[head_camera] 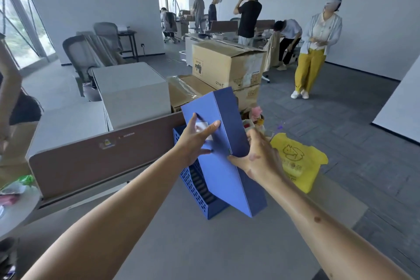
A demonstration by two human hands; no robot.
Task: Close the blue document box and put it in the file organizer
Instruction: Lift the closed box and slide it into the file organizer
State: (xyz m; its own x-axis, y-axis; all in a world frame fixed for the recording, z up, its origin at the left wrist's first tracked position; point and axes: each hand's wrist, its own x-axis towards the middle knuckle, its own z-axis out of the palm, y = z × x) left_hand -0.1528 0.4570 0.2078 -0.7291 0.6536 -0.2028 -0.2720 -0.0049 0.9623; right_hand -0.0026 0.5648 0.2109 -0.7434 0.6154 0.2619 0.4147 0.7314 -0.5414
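Head view shows a person at a grey desk point(181, 245), both bare arms extended toward a blue document box point(218, 166). The box appears closed and is held upright but tilted, top end leaning away toward the far left. Its lower end sits at the front of a blue perforated file organizer point(193, 186); whether that end rests inside a compartment or on the desk just beside the organizer cannot be told from this angle.

Left hand point(196, 141) lies flat against the box's broad left face, over a white label, fingers spread apart and pressing on the panel. This placement steadies the box sideways and would guide the tilt. Right hand point(259, 154) wraps the narrow darker spine from the opposite side, fingers apart and curled on the edge, thumb on the front corner. Holding opposite faces prevents the box twisting while it is lowered.

Judgement: closing looks complete, and insertion is in hand. The next move calls for bringing the box upright and seating it between the organizer's dividers; a catch on the perforated wall is the likely fault.

Just to the right lies a yellow plastic bag point(300, 161). Beyond a brown desk partition point(102, 154) stand cardboard cartons point(227, 63), and further people stand well apart across the room.
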